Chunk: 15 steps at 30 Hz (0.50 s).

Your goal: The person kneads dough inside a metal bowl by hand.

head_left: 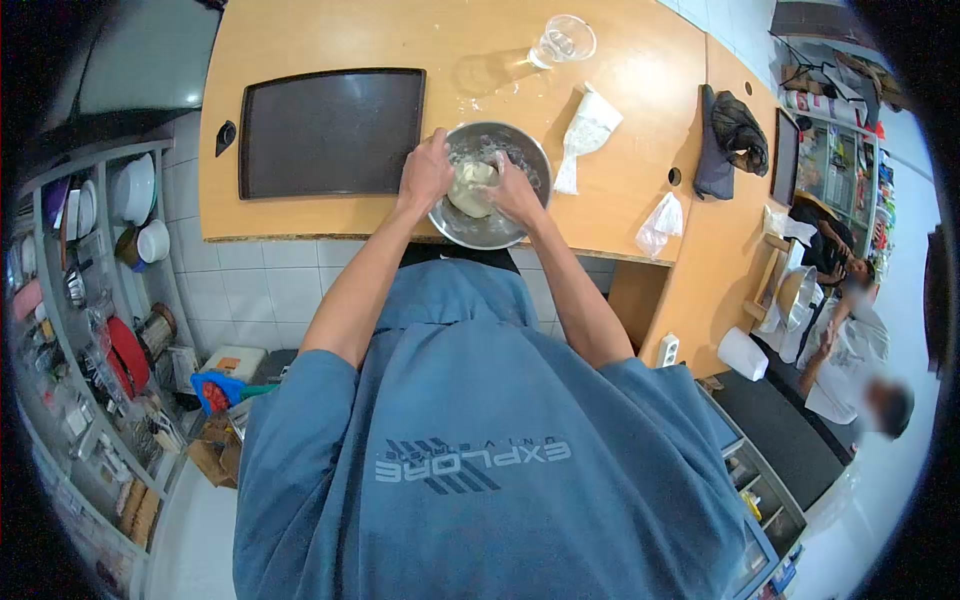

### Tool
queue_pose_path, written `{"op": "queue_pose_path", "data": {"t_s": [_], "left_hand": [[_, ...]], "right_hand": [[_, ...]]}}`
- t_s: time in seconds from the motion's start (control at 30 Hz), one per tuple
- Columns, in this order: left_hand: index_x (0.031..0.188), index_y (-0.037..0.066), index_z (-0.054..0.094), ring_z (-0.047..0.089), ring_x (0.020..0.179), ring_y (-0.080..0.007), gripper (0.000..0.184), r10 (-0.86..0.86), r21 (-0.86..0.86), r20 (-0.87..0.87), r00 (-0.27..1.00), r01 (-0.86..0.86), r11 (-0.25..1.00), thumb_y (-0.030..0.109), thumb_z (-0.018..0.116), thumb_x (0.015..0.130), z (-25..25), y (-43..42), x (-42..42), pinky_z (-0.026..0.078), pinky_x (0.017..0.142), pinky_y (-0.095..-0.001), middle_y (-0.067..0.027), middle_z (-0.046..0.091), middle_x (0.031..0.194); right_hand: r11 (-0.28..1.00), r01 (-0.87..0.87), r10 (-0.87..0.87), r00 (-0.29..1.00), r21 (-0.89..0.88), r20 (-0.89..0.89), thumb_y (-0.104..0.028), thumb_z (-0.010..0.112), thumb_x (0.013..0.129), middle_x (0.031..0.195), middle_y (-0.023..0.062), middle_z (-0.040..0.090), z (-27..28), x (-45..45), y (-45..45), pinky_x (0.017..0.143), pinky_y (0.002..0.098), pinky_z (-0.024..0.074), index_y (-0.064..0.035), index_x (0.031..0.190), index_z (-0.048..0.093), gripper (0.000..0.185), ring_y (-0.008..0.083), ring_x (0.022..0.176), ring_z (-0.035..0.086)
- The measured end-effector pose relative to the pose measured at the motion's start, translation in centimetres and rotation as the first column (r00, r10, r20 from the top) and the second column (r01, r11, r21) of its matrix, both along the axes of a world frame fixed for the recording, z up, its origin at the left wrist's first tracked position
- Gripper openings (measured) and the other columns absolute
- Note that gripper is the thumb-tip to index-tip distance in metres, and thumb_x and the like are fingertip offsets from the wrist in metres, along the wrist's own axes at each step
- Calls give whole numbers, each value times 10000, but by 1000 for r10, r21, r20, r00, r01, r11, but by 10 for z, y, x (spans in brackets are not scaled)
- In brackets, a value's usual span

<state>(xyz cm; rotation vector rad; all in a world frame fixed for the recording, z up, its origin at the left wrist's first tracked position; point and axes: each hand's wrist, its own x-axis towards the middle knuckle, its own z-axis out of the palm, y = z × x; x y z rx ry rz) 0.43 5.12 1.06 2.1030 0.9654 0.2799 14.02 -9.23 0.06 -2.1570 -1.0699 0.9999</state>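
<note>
A metal bowl [497, 232] stands at the front edge of the wooden table [480, 40]. Inside it lies a pale lump of dough [468, 192], with floury residue on the bowl's inner wall. My left hand [428, 170] grips the bowl's left rim, fingers curled over it. My right hand [512, 188] is inside the bowl, its fingers bent and pressed on the right side of the dough. Left of the bowl lies a dark baking tray [330, 135]. To the right is a white paper or plastic bag [590, 130].
A clear cup [567, 40] stands at the table's back. A small plastic bag [660, 225] lies near the front edge, dark cloth items [735, 140] farther right. Shelves [95, 300] line the left side. Two people [845, 350] are at the far right, beside another bowl.
</note>
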Motion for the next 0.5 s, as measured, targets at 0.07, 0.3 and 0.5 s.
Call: {"op": "queue_pose_path", "data": {"t_s": [0.07, 0.3, 0.5], "left_hand": [[1107, -4, 538, 650, 897, -502, 213, -2, 18, 3, 1000, 2, 1000, 50, 584, 906, -4, -1, -2, 508, 764, -590, -306, 670, 922], [1070, -27, 537, 667, 891, -483, 208, -57, 4, -12, 998, 57, 998, 21, 563, 869, 5, -5, -2, 534, 772, -549, -291, 685, 950], [1090, -22, 534, 654, 886, -508, 204, -47, 13, -7, 999, 47, 999, 39, 579, 901, 1, -2, 0, 517, 761, -582, -313, 671, 907]], "right_hand": [[1000, -9, 9, 1000, -28, -4, -225, 817, 714, 1156, 280, 657, 2, -3, 1, 976, 474, 502, 52, 1310, 483, 737, 444, 1122, 620], [980, -189, 198, 925, -59, 323, -266, 847, 719, 1155, 281, 628, -19, -12, -9, 960, 475, 491, -23, 1298, 511, 713, 452, 1105, 608], [998, -48, 44, 995, -43, -92, -307, 747, 788, 1079, 385, 647, 6, -7, -14, 949, 516, 508, 117, 1338, 430, 763, 518, 1058, 630]]}}
